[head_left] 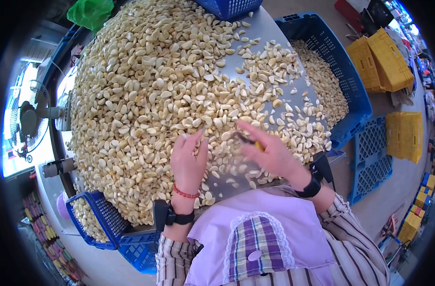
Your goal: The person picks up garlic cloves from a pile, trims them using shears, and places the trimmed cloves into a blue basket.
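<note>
A large heap of pale cashew nuts (146,90) covers the metal table (267,31) in front of me. My left hand (186,159), with a red beaded bracelet, is over the near part of the heap. Its fingers are curled, with index fingertip and thumb close together; whether a nut is between them I cannot make out. To its right, my right hand (270,155) is closed around a small knife with a yellow handle (259,146) and a dark blade pointing left. Motion blurs some nuts between and below my hands.
A large blue crate (353,90) of small nuts stands right of the table. A blue basket (110,221) with nuts sits at the near left, another blue basket (227,8) at the far edge. Yellow crates (389,59), a green bag (90,13) and a fan (31,117) are around.
</note>
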{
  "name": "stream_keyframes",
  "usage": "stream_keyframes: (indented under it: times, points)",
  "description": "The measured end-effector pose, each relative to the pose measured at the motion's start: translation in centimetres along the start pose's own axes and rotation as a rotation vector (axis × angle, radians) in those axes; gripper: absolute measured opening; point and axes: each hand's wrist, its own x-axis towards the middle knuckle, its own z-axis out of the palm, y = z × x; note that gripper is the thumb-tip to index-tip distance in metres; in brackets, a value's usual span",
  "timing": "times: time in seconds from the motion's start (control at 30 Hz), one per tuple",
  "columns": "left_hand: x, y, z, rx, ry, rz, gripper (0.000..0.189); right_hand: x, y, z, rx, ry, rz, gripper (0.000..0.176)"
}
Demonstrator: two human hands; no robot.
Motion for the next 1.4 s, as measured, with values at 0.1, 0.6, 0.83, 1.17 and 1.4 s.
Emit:
stream_keyframes:
  times: [0.1, 0.6, 0.83, 1.17, 1.4]
  points:
    - [1.7, 0.9, 0.8, 0.037, -0.029, 0.106, 0.027, 0.3, 0.3, -1.5, 0.241, 0.109, 0.127, 0.054]
    - [0.0, 1.9, 0.7, -1.284, -0.471, -0.726, 0.014, -1.3, 1.5, -0.2, -0.011, -0.03, -0.075, 0.056]
    - [-2.4, 1.2, 0.0, -1.456, -0.521, -0.679, 0.005, -1.5, -0.8, 0.3, 0.032, -0.231, -0.125, 0.056]
    - [2.2, -0.5, 1.6, -0.956, -0.266, -0.154, 0.005, -0.7, 0.3, -0.8, 0.496, 0.03, 0.231, 0.041]
    - [4.2, -2.5, 2.9, -0.226, -0.241, 0.174, 0.019, -0.7, 0.9, -2.4, 0.683, 0.162, 0.131, 0.042]
